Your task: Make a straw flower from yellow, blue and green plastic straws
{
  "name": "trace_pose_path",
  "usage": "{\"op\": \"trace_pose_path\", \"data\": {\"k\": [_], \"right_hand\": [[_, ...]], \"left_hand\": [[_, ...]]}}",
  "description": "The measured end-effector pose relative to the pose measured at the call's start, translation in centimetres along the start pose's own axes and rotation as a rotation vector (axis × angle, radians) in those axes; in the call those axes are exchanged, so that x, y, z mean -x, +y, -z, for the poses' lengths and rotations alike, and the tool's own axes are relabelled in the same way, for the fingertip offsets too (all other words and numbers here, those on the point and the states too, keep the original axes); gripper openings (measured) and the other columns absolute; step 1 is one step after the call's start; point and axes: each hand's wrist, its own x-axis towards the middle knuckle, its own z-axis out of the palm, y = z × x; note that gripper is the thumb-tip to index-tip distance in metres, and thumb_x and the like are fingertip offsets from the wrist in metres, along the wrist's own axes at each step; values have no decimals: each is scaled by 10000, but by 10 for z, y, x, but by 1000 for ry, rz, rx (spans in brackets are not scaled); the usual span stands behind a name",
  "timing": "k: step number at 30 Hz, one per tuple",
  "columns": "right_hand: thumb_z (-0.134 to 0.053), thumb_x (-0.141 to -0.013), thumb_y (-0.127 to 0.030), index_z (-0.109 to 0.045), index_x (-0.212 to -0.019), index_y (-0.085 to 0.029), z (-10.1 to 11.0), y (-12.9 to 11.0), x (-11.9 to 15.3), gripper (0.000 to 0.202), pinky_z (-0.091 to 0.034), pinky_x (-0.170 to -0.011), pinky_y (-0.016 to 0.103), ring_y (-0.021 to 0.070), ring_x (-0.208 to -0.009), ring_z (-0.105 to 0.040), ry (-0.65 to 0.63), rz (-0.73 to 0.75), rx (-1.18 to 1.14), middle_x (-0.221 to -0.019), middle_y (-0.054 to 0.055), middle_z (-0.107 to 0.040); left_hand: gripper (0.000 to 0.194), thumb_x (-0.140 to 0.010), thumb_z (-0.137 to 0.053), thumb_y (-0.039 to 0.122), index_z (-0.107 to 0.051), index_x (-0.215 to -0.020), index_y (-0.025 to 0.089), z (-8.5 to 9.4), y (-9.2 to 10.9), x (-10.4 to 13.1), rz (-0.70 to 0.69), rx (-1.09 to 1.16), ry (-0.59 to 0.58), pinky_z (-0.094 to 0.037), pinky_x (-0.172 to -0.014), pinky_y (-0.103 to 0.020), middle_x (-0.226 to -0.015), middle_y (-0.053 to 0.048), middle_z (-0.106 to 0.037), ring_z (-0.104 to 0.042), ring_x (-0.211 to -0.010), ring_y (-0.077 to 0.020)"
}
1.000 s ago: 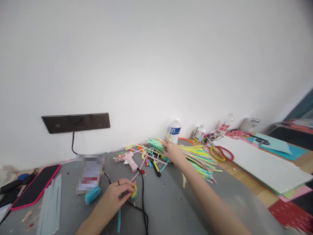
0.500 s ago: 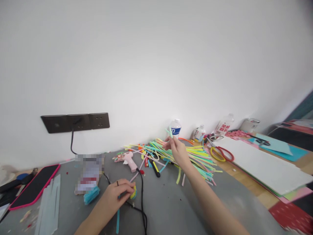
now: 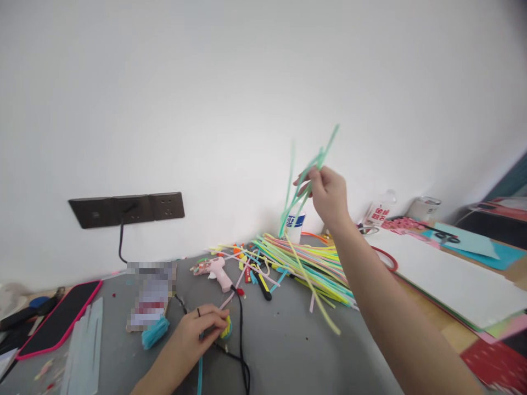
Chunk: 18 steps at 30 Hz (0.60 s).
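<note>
Green pipe cleaners (image 3: 318,159) | pinched in the right hand (image 3: 330,195), ends sticking out above and below it | bottle (image 3: 295,231) below that hand, to its left | pile of coloured pipe cleaners (image 3: 313,260) farther below | left hand (image 3: 197,328) narrow, fingertips on a yellow bundle (image 3: 227,328) | glue gun (image 3: 220,274) just beyond the left hand

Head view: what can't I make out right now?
All in the head view:
Yellow-and-blue piece: partly covered by the left hand.
Mint-green strips in the right hand: overlap and blur hide the count.
Red loop: the rest is behind the right forearm.
Blue strip: lower end lost at the bottom edge.
Flat panel: details pixelated.
</note>
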Motion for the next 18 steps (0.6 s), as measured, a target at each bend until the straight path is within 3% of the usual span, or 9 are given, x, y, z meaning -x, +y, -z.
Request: {"op": "trace_pose_path", "data": {"k": [2,7,11,13,18], "right_hand": [[-458,-935,-501,-568,-796,-196,-4,1,0,353,-406,-441,218,102,-426,-566,58,-28,-70,-621,2,-638],[-484,-901,-533,-562,-913,-188,-11,18,12,354,-379,-399,196,107,-398,-568,-155,-226,-38,-570,-18,-632],[-438,-925,-446,-564,-933,-196,-13,30,19,280,-318,-400,207,97,-348,-429,-83,-215,73,-449,-86,-467],[-500,-887,-388,-562,-897,-201,-16,35,24,197,-306,-429,212,96,-392,-394,-85,-218,110,-463,-98,-418],[-652,-759,-376,-601,-821,-187,-31,55,66,205,-351,-446,223,101,-439,-421,-437,-401,12,-506,-84,-465]], "left_hand": [[194,-821,-568,51,-682,-839,207,0,1,0,-10,4,7,-566,-777,-217,-907,-70,-762,-736,-909,-177],[205,-823,-556,36,-677,-832,202,2,4,-1,-7,-9,-9,-558,-777,-210,-899,-73,-760,-733,-902,-170],[192,-838,-554,47,-671,-828,198,2,6,-3,-3,-12,-25,-554,-772,-203,-887,-71,-757,-732,-903,-167],[192,-837,-555,44,-669,-828,198,2,6,-3,-3,-13,-29,-550,-777,-202,-882,-67,-756,-731,-912,-166],[208,-827,-546,32,-666,-829,202,1,6,-2,11,-15,-31,-543,-786,-207,-894,-60,-750,-721,-932,-165]]}}
